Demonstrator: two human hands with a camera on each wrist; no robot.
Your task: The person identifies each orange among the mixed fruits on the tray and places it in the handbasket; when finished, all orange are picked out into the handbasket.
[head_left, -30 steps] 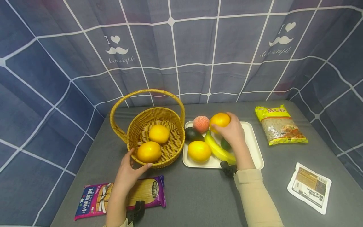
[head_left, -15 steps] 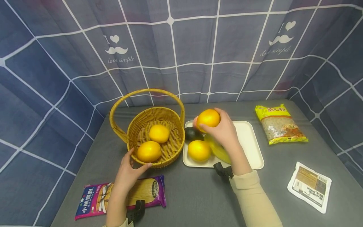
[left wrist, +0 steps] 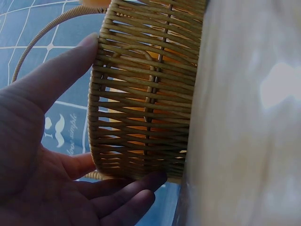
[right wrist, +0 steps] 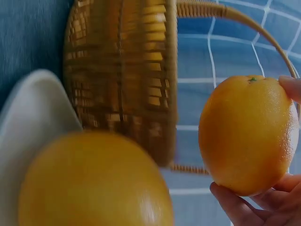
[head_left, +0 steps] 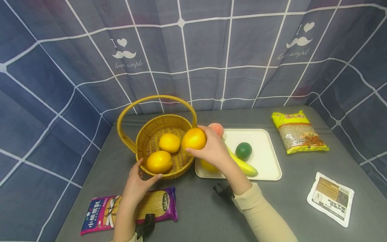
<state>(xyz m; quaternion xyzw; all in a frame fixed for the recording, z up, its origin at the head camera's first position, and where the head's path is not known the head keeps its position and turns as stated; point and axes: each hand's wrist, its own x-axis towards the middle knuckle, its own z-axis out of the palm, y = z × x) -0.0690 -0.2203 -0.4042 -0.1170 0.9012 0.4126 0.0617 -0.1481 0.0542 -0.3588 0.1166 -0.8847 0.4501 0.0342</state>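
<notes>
My right hand (head_left: 215,149) holds an orange (head_left: 194,138) between thumb and fingers, over the right rim of the wicker basket (head_left: 142,134). In the right wrist view the orange (right wrist: 247,136) appears above the basket's edge, apart from it. My left hand (head_left: 137,185) grips the near side of the basket, thumb and fingers spread along the rim; the left wrist view shows the thumb at the rim and the fingers against the woven wall (left wrist: 141,94). Two yellow-orange fruits, one in front (head_left: 159,162) and one behind (head_left: 170,143), lie inside the basket.
Right of the basket, a white tray (head_left: 266,151) carries a banana (head_left: 246,167), a green fruit (head_left: 243,151), a reddish fruit (head_left: 216,129) and a partly hidden yellow fruit (head_left: 208,166). Packets of pasta (head_left: 155,203), yellow-bagged food (head_left: 299,132) and a white pouch (head_left: 330,199) lie around.
My right hand has lifted the orange off the tray and carried it left to the basket. The green fruit is uncovered now. My left hand stays at the basket.
</notes>
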